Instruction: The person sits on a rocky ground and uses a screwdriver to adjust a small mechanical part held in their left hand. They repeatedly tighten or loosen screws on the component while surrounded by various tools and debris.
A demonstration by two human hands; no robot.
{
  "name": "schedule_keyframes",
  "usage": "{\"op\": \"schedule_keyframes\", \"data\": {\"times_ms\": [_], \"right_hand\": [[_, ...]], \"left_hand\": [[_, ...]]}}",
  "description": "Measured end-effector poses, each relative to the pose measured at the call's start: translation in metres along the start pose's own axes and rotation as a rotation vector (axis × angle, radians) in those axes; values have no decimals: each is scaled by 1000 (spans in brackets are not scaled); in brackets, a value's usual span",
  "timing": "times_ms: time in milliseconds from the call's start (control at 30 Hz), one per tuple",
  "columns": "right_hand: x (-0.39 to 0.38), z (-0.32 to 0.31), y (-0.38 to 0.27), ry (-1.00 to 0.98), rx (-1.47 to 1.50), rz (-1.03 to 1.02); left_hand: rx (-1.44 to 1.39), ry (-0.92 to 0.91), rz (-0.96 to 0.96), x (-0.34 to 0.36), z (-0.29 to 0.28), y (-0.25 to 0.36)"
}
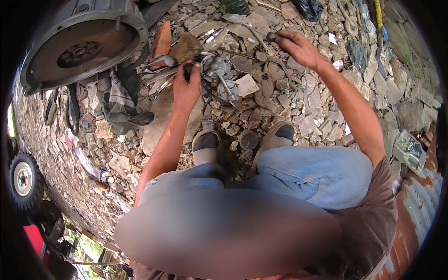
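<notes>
My left hand is closed, with its thumb and fingers about a small dark piece too unclear to name. Right beside those fingertips rests a silvery cast-metal pump-like part with rounded housings. My right hand reaches out farther right and pinches a small dark, rounded piece, whose kind I cannot make out. Just left of that piece lies a pale thin tube or rod. Several wrenches are on the stones by my left hand, near a brownish rock.
A large round metal housing stands at the upper left, with dark cloth below it. An orange-red block stands near the wrenches. Loose stones cover the ground. A wheel is far left; rusty corrugated metal lies at right.
</notes>
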State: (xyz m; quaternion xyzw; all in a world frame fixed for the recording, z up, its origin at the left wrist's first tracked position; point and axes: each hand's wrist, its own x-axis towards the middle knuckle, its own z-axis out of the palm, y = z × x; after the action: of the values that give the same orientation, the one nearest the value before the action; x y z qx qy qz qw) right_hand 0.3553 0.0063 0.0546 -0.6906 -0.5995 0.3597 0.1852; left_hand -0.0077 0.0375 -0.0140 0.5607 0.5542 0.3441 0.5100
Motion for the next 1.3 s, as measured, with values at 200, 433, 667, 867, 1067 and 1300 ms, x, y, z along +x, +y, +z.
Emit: {"op": "schedule_keyframes", "data": {"times_ms": [200, 433, 667, 867, 1067, 1300], "right_hand": [[-1, -59, -146, -133, -414, -321], [4, -53, -197, -121, -669, -532], [1, -42, -197, -165, -699, -552], [3, -30, -202, -167, -741, -587], [4, -22, -202, -139, -757, -633], [5, -15, -204, -93, -771, -687]], "left_hand": [[132, 7, -3, 0, -3, 1], [100, 14, -44, 3, -2, -14], [85, 8, -34, 3, 0, -13], [81, 10, -57, 4, -2, -17], [138, 14, -61, 3, -2, -13], [55, 3, -94, 1, -2, 0]]}}
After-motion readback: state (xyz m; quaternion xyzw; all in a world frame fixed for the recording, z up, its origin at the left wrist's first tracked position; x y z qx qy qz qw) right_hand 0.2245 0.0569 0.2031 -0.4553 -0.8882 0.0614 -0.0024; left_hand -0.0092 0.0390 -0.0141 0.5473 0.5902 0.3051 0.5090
